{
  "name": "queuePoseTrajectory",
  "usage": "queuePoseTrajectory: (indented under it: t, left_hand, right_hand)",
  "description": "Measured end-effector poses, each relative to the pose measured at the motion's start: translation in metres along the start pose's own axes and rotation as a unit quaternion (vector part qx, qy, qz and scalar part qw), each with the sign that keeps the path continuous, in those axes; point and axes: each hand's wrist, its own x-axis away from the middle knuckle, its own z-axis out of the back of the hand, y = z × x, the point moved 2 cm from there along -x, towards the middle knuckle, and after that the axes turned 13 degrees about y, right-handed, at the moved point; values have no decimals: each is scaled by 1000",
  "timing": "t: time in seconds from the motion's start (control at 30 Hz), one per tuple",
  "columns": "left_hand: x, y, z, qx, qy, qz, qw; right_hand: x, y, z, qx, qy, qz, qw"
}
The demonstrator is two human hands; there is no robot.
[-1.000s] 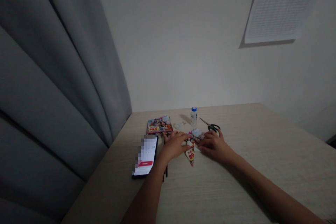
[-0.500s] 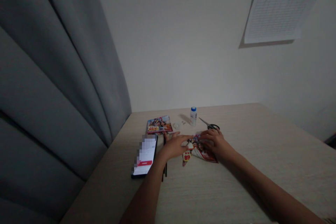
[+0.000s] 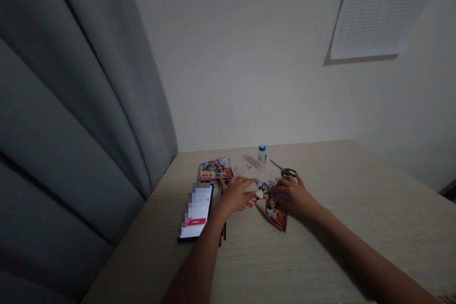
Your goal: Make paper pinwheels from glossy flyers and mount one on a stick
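Note:
A colourful printed paper, partly rolled into a cone, lies on the table between my hands. My left hand is at its left end with thumb and forefinger apart. Under that hand, a flat part of the paper with a yellow and red price print shows. The fingers of my right hand are bent over the paper's right side and hold it; their tips are partly hidden. Just beyond my right hand lie scissors with black handles.
A phone with a lit screen lies left of my left forearm, beside thin dark sticks. Behind are a stack of printed leaflets, a clear tape roll and a white bottle with a blue cap. A curtain hangs left.
The paper has turned, its pointed lower right end swinging toward me and a little left. The rolled part stands out more. My right hand has shifted slightly left.

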Motion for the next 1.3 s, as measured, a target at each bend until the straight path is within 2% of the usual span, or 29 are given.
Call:
queuePoseTrajectory:
  t: [0.3,0.63,0.9,1.13,1.3]
  left_hand:
    - [-1,1,7,-8,-1,12,1000]
    - [-2,1,8,11,7,31,999]
    - [2,6,0,-18,-1,36,999]
    - [2,7,-4,-51,-22,36,998]
    - [2,7,-4,-42,-18,28,999]
  right_hand:
    - [1,-11,1,32,36,6,999]
    - [2,-5,-6,18,52,-9,998]
    - [2,-8,-4,6,48,-12,999]
    - [2,-14,0,-16,38,29,999]
    - [2,-14,0,-26,36,26,999]
